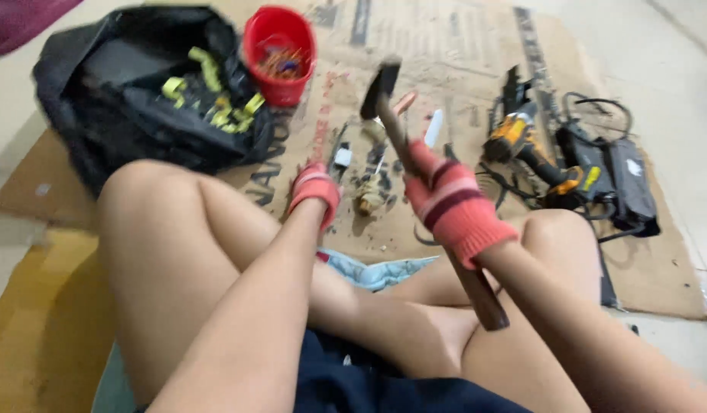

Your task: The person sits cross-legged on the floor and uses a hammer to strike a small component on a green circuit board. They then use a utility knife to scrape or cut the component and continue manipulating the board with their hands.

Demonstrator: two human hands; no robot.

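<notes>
1. A flat brown printed cardboard sheet (pixel 460 46) covers the floor across the upper frame.
2. A black fabric tool bag (pixel 131 92) sits upper left, a red plastic bucket (pixel 281 53) beside it.
3. A yellow-black power drill (pixel 521 141) lies right of centre.
4. The right hand (pixel 445 203), in a striped red glove, grips a wooden-handled hammer (pixel 391 115), raised at centre.
5. The left hand (pixel 315 191), gloved alike, rests by a small brownish piece (pixel 366 200); whether it grasps anything cannot be told.

We wear a knitted work glove on each hand: the left hand (pixel 315 191) in pinkish red with a pale band near the cuff, the right hand (pixel 453 203) in the same red with darker maroon and pale stripes. Our forearms and legs are bare, and we wear dark navy shorts (pixel 368 382).
</notes>
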